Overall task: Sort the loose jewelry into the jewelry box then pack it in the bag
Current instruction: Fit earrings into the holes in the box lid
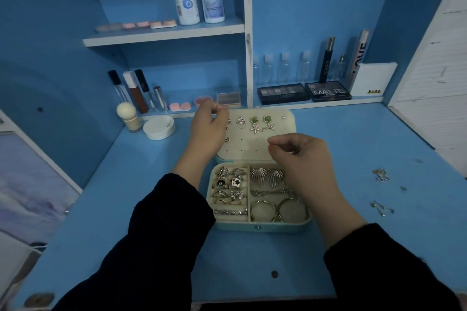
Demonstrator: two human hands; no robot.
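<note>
I have the jewelry box (pixel 260 227) open in the middle of the surface (pixel 353 149), with its lid (pixel 252 150) laid back and showing rows of small holes for earrings. My left hand (pixel 209 129) is up at the lid's far left corner with the fingers curled in, thumb against forefinger. It looks like a pinch on a stud or its backing, but I cannot tell what is between the tips. My right hand (pixel 300 156) hovers over the hinge with thumb and forefinger drawn together. It may hold something tiny, but the picture does not show it. The green earrings (pixel 254 121) and a triangular one (pixel 240 120) are already pinned in the lid. The rings (pixel 235 182) sit in the left rolls, and the hoops (pixel 264 211) lie in the near right compartment. Two small clusters of loose jewelry are still out on the surface to my right, one farther (pixel 381 175) and one nearer (pixel 381 208), both well apart from the box. I judge these pieces to be very light, hard, smooth and apt to skid or roll. Their thin posts and hooks look easy to bend, so I would take each by its decorative body with a fingertip pinch, not by the wire. I would take hold of the box by its two short sides once it is closed. I see no bag in view.
</note>
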